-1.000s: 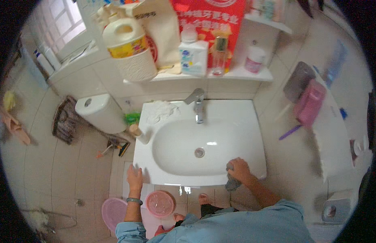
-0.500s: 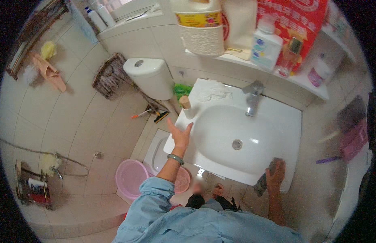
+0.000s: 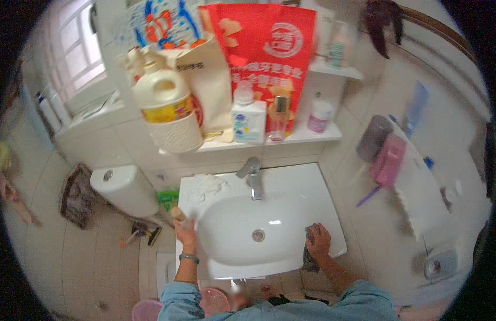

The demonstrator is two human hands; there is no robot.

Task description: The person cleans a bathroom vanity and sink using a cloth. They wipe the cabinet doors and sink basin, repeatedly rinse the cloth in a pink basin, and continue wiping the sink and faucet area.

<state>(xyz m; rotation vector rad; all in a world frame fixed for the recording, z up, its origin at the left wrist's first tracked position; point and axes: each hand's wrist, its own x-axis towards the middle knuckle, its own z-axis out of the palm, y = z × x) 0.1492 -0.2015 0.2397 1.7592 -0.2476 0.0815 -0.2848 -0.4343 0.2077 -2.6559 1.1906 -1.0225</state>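
At the left rim of the white washbasin (image 3: 290,215), my left hand (image 3: 186,236) is closed round a small white cylindrical container with a tan top (image 3: 178,215). The fingers are partly blurred there. My right hand (image 3: 319,242) grips a dark grey cloth (image 3: 311,262) on the basin's right rim, and the cloth hangs over the front edge. Behind the bowl stands a chrome faucet (image 3: 254,179). A crumpled white cloth-like thing (image 3: 209,188) lies on the back left corner of the basin.
A white shelf (image 3: 306,132) above the basin carries a cream jug (image 3: 161,91), a white bottle (image 3: 249,120), a clear bottle (image 3: 278,120) and a red bag (image 3: 258,32). The toilet tank (image 3: 125,188) stands left. A pink pouch (image 3: 389,159) hangs on the right wall.
The view has swung to the right. My left hand, open before, has reached the tan-topped container and closed round it. My right hand still holds the grey cloth, now farther up the right rim.
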